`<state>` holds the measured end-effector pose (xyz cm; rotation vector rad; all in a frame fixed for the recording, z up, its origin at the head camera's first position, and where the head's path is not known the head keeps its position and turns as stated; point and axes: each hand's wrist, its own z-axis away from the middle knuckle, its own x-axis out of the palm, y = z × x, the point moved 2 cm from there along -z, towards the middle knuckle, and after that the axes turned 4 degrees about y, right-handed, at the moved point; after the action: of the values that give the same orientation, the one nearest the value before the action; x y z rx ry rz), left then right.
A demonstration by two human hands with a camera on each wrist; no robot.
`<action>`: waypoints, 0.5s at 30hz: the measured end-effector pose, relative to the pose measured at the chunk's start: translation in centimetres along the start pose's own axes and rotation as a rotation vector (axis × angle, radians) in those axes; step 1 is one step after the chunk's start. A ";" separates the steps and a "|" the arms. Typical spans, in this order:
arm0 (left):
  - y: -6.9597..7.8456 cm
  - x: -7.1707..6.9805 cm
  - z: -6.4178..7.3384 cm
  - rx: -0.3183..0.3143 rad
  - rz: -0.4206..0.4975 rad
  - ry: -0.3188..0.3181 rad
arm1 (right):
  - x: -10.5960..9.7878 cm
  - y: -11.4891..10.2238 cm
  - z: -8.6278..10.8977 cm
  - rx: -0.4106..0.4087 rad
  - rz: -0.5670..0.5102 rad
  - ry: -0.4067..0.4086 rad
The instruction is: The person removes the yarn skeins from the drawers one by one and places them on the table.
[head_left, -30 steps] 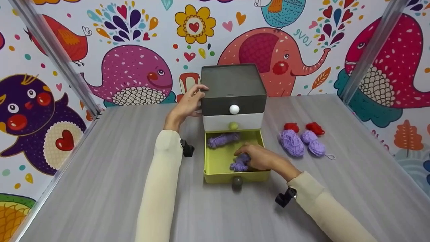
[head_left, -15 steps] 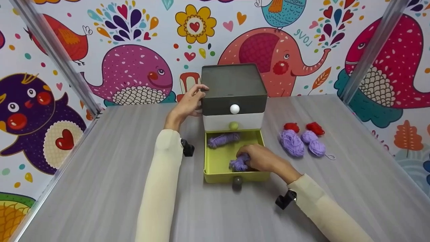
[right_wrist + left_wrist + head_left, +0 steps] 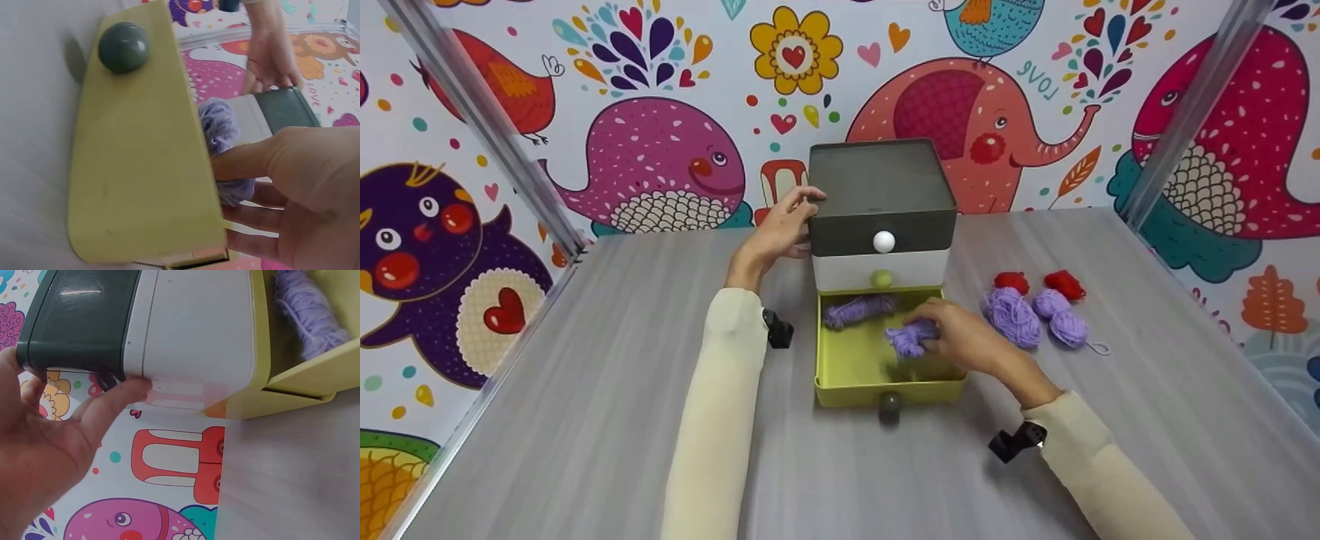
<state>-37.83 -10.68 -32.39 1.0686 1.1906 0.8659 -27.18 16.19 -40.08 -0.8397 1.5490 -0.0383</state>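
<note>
A small drawer unit (image 3: 880,180) stands on the table, dark on top, white in the middle, with its yellow-green bottom drawer (image 3: 840,367) pulled out. My left hand (image 3: 781,225) rests against the unit's left side, fingers over the top edge; in the left wrist view its thumb touches the white side. My right hand (image 3: 967,337) pinches a small purple yarn skein (image 3: 907,339) between thumb and fingers, raised over the drawer's floor. A second purple yarn skein (image 3: 858,310) lies at the back of the drawer. The right wrist view shows the held skein (image 3: 219,121) behind the drawer's front.
To the right of the unit lie several yarn bundles: a large purple one (image 3: 1012,318), a purple one tied in the middle (image 3: 1060,318), and two red ones behind. A dark knob (image 3: 889,409) juts from the drawer front. A patterned wall stands behind.
My right hand has lifted the small purple skein from the drawer's front right and moved it back and slightly right. The left hand has stayed in place on the unit.
</note>
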 end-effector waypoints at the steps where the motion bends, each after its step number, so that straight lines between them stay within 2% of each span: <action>1: 0.0 0.0 0.0 -0.001 0.000 0.001 | -0.3 0.1 0.1 0.010 -0.017 0.007; 8: -0.2 -0.1 -0.1 0.009 -0.002 0.012 | -3.1 0.9 0.9 0.063 -0.061 0.095; 15: -0.1 0.0 -0.1 0.008 -0.001 0.012 | -5.6 2.9 1.9 0.230 -0.083 0.142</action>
<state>-37.91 -10.72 -32.46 1.0705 1.2053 0.8681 -27.40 22.10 -37.08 -0.7299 1.6060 -0.3364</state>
